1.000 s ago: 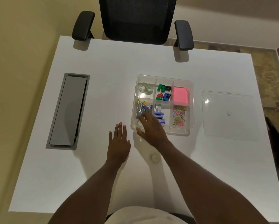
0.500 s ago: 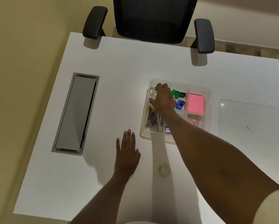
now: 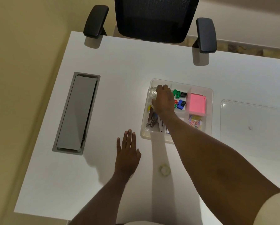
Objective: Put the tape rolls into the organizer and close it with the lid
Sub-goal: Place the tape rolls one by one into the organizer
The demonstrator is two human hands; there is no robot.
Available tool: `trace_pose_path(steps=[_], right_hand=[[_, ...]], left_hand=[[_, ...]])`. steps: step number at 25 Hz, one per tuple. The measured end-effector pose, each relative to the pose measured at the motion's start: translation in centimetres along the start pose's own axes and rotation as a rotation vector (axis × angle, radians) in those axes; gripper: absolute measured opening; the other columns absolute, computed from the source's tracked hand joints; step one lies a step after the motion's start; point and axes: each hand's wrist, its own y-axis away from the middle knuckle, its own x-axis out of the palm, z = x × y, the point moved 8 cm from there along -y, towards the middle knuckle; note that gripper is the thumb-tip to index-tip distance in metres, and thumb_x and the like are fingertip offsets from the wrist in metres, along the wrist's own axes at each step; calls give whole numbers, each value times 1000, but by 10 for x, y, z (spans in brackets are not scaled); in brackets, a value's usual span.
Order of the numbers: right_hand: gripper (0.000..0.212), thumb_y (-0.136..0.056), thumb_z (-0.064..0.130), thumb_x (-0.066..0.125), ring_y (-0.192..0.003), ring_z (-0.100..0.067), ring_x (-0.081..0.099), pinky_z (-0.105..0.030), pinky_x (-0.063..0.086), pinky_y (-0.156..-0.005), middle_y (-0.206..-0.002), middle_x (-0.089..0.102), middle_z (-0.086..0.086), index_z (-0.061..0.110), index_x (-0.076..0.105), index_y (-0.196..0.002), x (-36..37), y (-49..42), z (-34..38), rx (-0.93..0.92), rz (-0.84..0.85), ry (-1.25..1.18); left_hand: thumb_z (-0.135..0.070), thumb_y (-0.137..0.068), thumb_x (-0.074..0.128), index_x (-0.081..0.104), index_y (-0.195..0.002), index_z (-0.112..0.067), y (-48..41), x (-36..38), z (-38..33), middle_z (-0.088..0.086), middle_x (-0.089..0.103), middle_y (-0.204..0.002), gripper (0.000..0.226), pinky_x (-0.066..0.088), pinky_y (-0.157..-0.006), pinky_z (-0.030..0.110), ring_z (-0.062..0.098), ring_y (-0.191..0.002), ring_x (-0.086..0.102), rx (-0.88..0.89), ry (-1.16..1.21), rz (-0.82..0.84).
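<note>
Over organizer (image 3: 209, 95) far-left compartment, right hand (image 3: 164, 99) unmoved

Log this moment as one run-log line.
right hand in organizer far-left compartment | left hand flat on desk | one tape roll outside | lid off

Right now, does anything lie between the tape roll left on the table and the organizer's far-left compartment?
The right hand and forearm reach over that compartment. The tape roll lies on bare table near the organizer; the lid lies off beside it.
</note>
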Motion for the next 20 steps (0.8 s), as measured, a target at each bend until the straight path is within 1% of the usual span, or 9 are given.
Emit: trace_pose_path(steps=[3, 6, 8, 10, 12, 15, 18, 20], right_hand=[[33, -93, 23, 67, -106, -26, 59, -39, 50, -90, -118, 61, -9, 11, 58, -123, -11, 37, 0, -70, -102, -12], [28, -95, 28, 67, -96, -25, 60, -40, 52, -84, -109, 63, -9, 11, 61, -117, -13, 85, 0, -157, -160, -17], [27, -96, 30, 65, -93, -25, 61, -40, 54, -82, -106, 64, -9, 11, 62, -116, -7, 116, -4, -189, -161, -13], [27, -97, 29, 63, -98, -26, 63, -40, 54, -85, -109, 66, -9, 11, 63, -117, 0, 146, -10, -208, -158, -40], [27, -94, 27, 68, -100, -26, 64, -39, 55, -86, -111, 67, -10, 12, 64, -116, 7, 176, -18, -220, -142, -106], [37, -89, 32, 75, -101, -25, 65, -39, 58, -86, -115, 67, -9, 13, 64, -118, 26, 218, -36, -228, -43, -150], [55, -88, 45, 72, -114, -25, 59, -39, 53, -95, -129, 61, -6, 16, 57, -133, 52, 255, -58, -193, 138, -114], [66, -85, 51, 71, -118, -25, 55, -39, 50, -97, -135, 56, -4, 19, 51, -138, 65, 276, -73, -173, 224, -76]], left_hand=[[-37, -105, 33, 2, -166, -12, 0, -6, -1, 10, -8, -175, 73, 8, -131, 57, 28, -162, -7, 1, -1, 24], [-37, -106, 34, 1, -166, -12, 1, -13, -5, 11, -8, -175, 73, 6, -131, 57, 28, -162, -8, 3, 9, 53], [-36, -108, 34, 0, -166, -11, 1, -17, -7, 12, -9, -174, 72, 4, -131, 56, 29, -162, -9, -2, 0, 77], [-35, -108, 34, 0, -166, -10, 1, -21, -9, 13, -9, -174, 71, 4, -131, 56, 30, -162, -9, -3, -9, 91], [-35, -108, 36, 0, -166, -10, 1, -23, -9, 13, -8, -175, 72, 6, -131, 56, 30, -162, -8, -2, -21, 105], [-34, -108, 37, 1, -166, -9, 1, -23, -11, 13, -8, -175, 72, 6, -131, 56, 30, -163, -7, 4, -19, 112], [-32, -108, 37, 2, -165, -7, 2, -24, -11, 14, -8, -174, 71, 6, -131, 56, 30, -163, -7, 18, -32, 105], [-31, -108, 37, 1, -165, -7, 2, -23, -11, 15, -9, -174, 72, 6, -131, 56, 30, -163, -8, 22, -16, 110]])
